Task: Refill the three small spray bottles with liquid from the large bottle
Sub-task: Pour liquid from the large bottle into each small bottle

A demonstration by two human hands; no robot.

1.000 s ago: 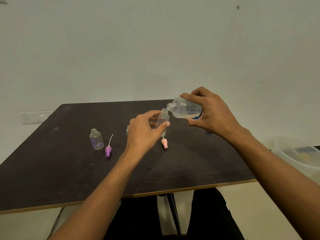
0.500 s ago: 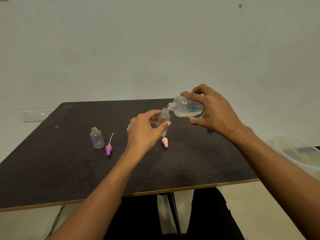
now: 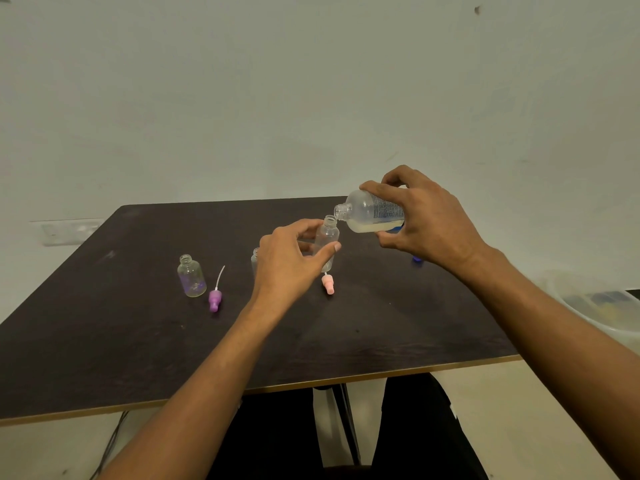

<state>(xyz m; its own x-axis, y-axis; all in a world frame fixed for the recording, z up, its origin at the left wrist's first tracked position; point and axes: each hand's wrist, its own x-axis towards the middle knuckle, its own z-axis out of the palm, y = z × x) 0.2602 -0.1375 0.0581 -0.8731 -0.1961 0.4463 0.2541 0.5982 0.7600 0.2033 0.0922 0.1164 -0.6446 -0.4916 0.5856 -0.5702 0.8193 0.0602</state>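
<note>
A: How far along is the refill?

B: Early, by my reading. Just right of centre frame, the right hand [image 3: 426, 220] is wrapped round the large bottle [image 3: 367, 211], which is tipped almost flat. Its open mouth is just above and beside the neck of a small spray bottle [image 3: 328, 237]. The left hand [image 3: 287, 258] pinches that small bottle between thumb and fingers, over the dark table [image 3: 104, 341]. I can't tell whether its base rests on the table.

A: Is any liquid going in?

B: I see no stream. The pale liquid lies along the large bottle's lower side, short of the mouth, and the held bottle looks clear and empty.

A: And the other two?

B: Both stand uncapped on the table. The left bottle [image 3: 191, 277], left of centre, has a purple tint low in it, and I can't tell whether that is liquid. The hidden bottle [image 3: 255, 259] shows only at the left hand's edge.

A: What about the spray heads?

B: A purple spray head [image 3: 214, 299] lies beside the left bottle, and a pink spray head [image 3: 328, 284] lies just below the held one. I can't find a third. A blue cap [image 3: 417, 259] peeks out under the right wrist.

A: So what's left?

B: Probably all three fills, then the heads go back on.
</note>
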